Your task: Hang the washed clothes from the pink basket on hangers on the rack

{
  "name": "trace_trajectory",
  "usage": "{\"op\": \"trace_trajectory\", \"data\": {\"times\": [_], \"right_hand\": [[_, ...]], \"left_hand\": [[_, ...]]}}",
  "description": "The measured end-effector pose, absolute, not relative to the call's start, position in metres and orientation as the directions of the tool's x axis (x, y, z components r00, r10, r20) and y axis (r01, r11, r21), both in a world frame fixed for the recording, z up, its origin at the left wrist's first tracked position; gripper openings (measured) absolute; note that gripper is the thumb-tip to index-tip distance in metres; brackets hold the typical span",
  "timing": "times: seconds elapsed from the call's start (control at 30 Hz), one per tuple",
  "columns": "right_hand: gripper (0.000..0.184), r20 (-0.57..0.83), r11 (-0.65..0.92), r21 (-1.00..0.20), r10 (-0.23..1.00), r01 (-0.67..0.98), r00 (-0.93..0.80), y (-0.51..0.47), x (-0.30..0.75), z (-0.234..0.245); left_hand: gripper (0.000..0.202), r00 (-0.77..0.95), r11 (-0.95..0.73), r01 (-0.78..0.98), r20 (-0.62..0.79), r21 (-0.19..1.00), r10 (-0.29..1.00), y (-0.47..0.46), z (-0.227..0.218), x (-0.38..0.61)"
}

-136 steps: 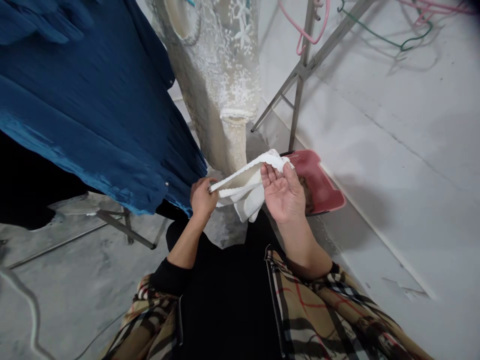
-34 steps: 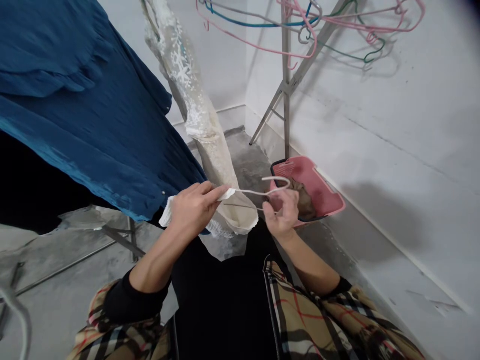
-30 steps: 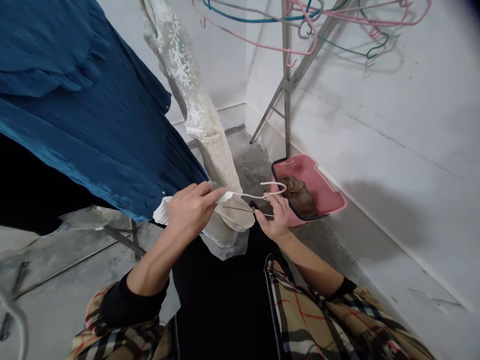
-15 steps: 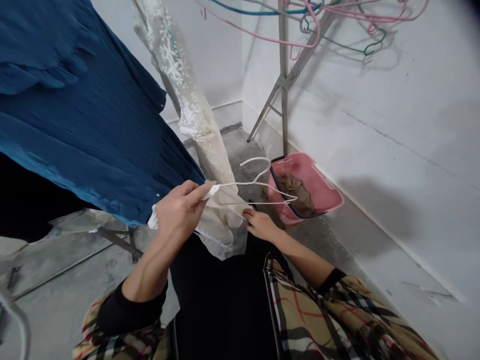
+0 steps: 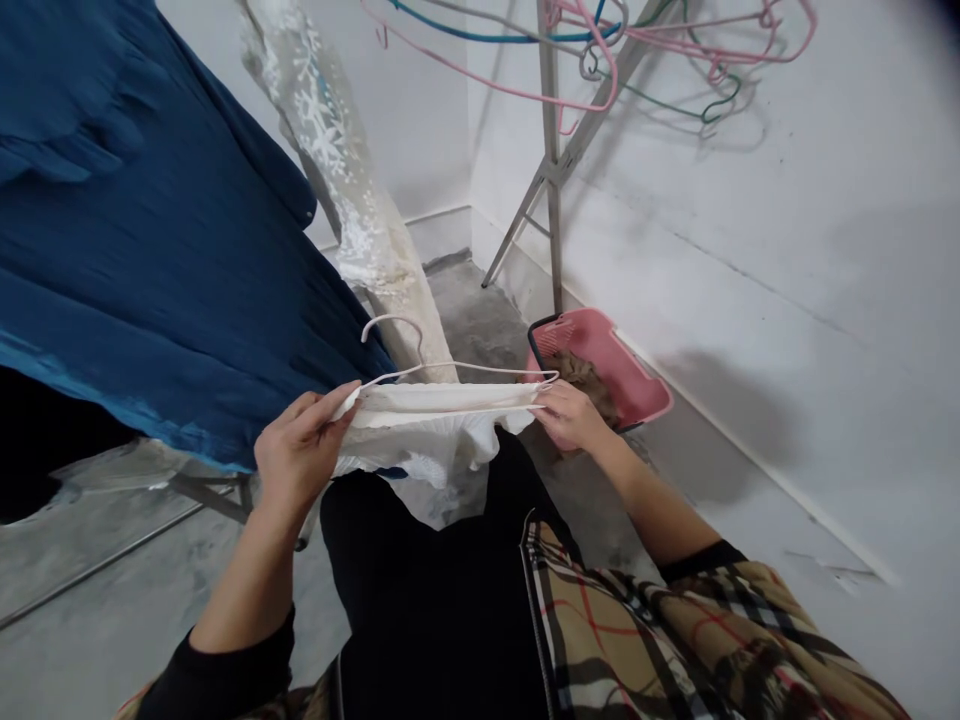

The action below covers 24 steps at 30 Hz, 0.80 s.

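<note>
A white wire hanger (image 5: pixel 450 368) is stretched level between my hands, its hook (image 5: pixel 386 325) pointing up. A small white lace-edged cloth (image 5: pixel 431 428) hangs over the hanger's lower bar. My left hand (image 5: pixel 298 452) pinches the hanger's left end together with the cloth. My right hand (image 5: pixel 570 414) is closed on the right end of the hanger and cloth.
A blue garment (image 5: pixel 150 230) hangs at the left, a cream lace garment (image 5: pixel 352 210) behind the hanger. A pink basket (image 5: pixel 626 365) holding brown cloth sits on the floor by the white wall. A metal rack (image 5: pixel 551 150) carries pink, blue and green hangers (image 5: pixel 600 60) overhead.
The hanger has turned level and moved left, and the white cloth now lies spread along its bar. My right hand went from the cloth's lower part to the hanger's right end.
</note>
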State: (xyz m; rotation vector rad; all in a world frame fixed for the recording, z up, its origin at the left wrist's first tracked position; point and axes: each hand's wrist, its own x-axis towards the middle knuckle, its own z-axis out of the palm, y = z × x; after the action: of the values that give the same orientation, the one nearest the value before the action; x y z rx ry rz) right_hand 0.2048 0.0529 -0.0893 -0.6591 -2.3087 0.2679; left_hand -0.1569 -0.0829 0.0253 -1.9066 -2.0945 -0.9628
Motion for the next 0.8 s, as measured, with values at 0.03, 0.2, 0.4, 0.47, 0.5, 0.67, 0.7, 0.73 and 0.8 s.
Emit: {"op": "trace_trajectory", "data": {"times": [0.03,0.2,0.4,0.47,0.5,0.67,0.7,0.73,0.8], "right_hand": [[0.014,0.586,0.854,-0.364,0.520,0.371,-0.621,0.055,0.206,-0.086],[0.021,0.557,0.841,-0.364,0.541,0.400,-0.630,0.063,0.212,-0.071],[0.020,0.580,0.860,-0.391,0.506,0.327,-0.638,0.047,0.202,-0.035],[0.010,0.573,0.869,-0.459,0.448,0.184,-0.686,0.033,0.196,-0.015],[0.004,0.573,0.865,-0.490,0.416,0.112,-0.706,0.026,0.195,-0.006],[0.045,0.580,0.821,-0.492,0.558,0.290,-0.594,0.019,0.212,0.021],[0.045,0.547,0.793,-0.493,0.602,0.357,-0.582,0.022,0.217,0.023],[0.042,0.493,0.766,-0.508,0.633,0.393,-0.597,0.024,0.223,0.026],[0.033,0.384,0.714,-0.573,0.668,0.403,-0.637,0.026,0.235,0.034]], "left_hand": [[0.028,-0.182,-0.019,0.933,0.513,0.361,0.839,-0.084,0.024,-0.158],[0.028,-0.182,0.006,0.944,0.503,0.331,0.845,-0.090,0.018,-0.164],[0.028,-0.181,0.058,0.966,0.496,0.253,0.849,-0.091,0.012,-0.156],[0.028,-0.196,0.058,0.957,0.486,0.284,0.851,-0.088,0.012,-0.154],[0.027,-0.206,0.044,0.945,0.485,0.325,0.850,-0.087,0.012,-0.153],[0.024,-0.149,-0.203,0.792,0.504,0.576,0.850,-0.078,0.024,-0.153],[0.023,-0.138,-0.243,0.761,0.515,0.602,0.846,-0.077,0.028,-0.152],[0.023,-0.135,-0.271,0.737,0.527,0.620,0.839,-0.075,0.033,-0.151],[0.023,-0.128,-0.305,0.708,0.541,0.636,0.831,-0.071,0.040,-0.145]]}}
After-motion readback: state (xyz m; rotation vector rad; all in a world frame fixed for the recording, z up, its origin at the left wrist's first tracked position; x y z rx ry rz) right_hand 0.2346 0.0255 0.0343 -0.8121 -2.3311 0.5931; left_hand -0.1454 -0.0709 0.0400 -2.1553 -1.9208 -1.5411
